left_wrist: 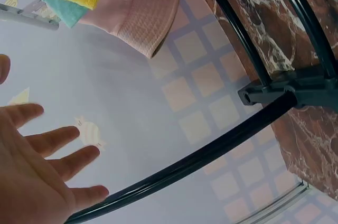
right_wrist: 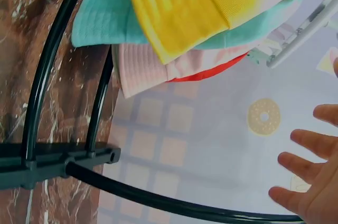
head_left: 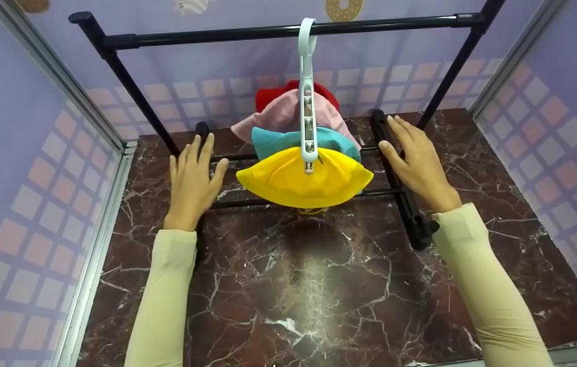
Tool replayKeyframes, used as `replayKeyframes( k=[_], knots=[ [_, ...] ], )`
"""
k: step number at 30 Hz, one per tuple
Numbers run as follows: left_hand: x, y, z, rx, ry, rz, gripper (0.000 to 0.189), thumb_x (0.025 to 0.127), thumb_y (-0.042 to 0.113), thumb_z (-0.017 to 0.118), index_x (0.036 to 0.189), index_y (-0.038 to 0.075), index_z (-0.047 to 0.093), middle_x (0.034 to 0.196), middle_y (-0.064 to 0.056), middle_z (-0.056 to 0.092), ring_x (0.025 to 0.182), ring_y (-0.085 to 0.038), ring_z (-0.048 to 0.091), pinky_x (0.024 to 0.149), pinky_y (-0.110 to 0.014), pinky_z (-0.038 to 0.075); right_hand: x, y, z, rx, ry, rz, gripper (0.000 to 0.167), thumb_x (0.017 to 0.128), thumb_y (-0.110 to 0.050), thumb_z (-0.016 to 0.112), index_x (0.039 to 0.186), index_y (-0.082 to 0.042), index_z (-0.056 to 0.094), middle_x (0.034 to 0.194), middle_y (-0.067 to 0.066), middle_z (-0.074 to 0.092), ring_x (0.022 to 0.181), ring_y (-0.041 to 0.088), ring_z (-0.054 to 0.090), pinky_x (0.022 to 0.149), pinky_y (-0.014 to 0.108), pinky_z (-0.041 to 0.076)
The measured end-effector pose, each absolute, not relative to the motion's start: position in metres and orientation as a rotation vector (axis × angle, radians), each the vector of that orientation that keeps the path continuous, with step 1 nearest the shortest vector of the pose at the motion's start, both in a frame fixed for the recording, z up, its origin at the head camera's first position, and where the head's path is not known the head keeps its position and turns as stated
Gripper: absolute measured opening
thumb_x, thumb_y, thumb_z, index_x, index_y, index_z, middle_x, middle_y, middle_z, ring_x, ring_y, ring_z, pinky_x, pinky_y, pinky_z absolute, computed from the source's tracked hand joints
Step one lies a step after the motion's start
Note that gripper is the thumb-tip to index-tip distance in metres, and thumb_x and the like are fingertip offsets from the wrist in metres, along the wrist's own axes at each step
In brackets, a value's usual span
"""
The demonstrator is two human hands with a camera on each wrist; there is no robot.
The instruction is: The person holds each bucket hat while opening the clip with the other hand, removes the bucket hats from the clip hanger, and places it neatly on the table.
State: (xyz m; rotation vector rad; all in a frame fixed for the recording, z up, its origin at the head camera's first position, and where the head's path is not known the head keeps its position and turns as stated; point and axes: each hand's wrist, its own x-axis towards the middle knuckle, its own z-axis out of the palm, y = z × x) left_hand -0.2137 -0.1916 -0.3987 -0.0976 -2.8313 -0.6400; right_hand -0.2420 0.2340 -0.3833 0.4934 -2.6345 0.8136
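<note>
A pale blue hanger (head_left: 306,69) with small clips hooks over the rack's top bar, and bucket hats hang from it in a row. Frontmost is a yellow hat (head_left: 273,178); behind it come a turquoise hat (head_left: 273,141), a pink hat (head_left: 276,116) and, mostly hidden, a red hat (head_left: 266,97). My left hand (head_left: 191,186) is held to the left of the hats, palm down with fingers spread and nothing in it. On the other side my right hand (head_left: 418,165) likewise has its fingers extended, apart from the hats and holding nothing.
The black garment rack (head_left: 217,34) has side posts, two lower crossbars and a right foot (head_left: 411,219) on the dark marbled surface (head_left: 288,285). Patterned purple panels (head_left: 8,153) enclose the back and both sides. A metal strip (head_left: 89,265) edges the left.
</note>
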Motion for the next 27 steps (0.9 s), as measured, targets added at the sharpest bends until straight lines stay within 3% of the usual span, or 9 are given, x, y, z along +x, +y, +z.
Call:
replayKeyframes(
  k=[8, 17, 23, 27],
  knots=[
    [-0.214, -0.180, -0.397, -0.201, -2.639, -0.842, 0.054, 0.101, 0.045, 0.042, 0.150, 0.024, 0.036, 0.149, -0.011, 0.043, 0.135, -0.034, 0.039, 0.114, -0.053, 0.026, -0.241, 0.221, -0.375, 0.591, -2.397, 1.083, 0.045, 0.098, -0.022, 0.056, 0.142, -0.013, 0.049, 0.138, 0.013, 0.053, 0.126, 0.029, 0.045, 0.106, 0.047, 0.035],
    [-0.210, -0.166, -0.400, -0.210, -2.628, -1.005, 0.053, 0.100, 0.043, 0.046, 0.148, 0.022, 0.040, 0.145, -0.008, 0.048, 0.135, -0.032, 0.040, 0.112, -0.054, 0.030, -0.238, 0.201, -0.369, 0.585, -2.316, 1.380, 0.040, 0.094, -0.007, 0.060, 0.134, -0.008, 0.057, 0.124, 0.013, 0.061, 0.108, 0.022, 0.053, 0.095, 0.022, 0.037],
    [-0.215, -0.154, -0.400, -0.311, -2.602, -1.061, 0.052, 0.100, 0.041, 0.048, 0.146, 0.017, 0.043, 0.143, -0.009, 0.051, 0.134, -0.030, 0.042, 0.118, -0.049, 0.023, -0.225, 0.179, -0.353, 0.606, -2.344, 1.450, 0.035, 0.094, -0.003, 0.058, 0.128, 0.001, 0.059, 0.122, 0.021, 0.061, 0.101, 0.003, 0.051, 0.095, 0.022, 0.039],
    [-0.218, -0.144, -0.400, -0.382, -2.583, -1.087, 0.052, 0.099, 0.039, 0.051, 0.144, 0.015, 0.046, 0.141, -0.009, 0.052, 0.132, -0.027, 0.044, 0.115, -0.049, 0.028, -0.215, 0.166, -0.339, 0.638, -2.359, 1.452, 0.031, 0.094, -0.005, 0.060, 0.123, 0.004, 0.062, 0.120, 0.022, 0.062, 0.101, 0.010, 0.053, 0.094, 0.021, 0.040]
  ],
)
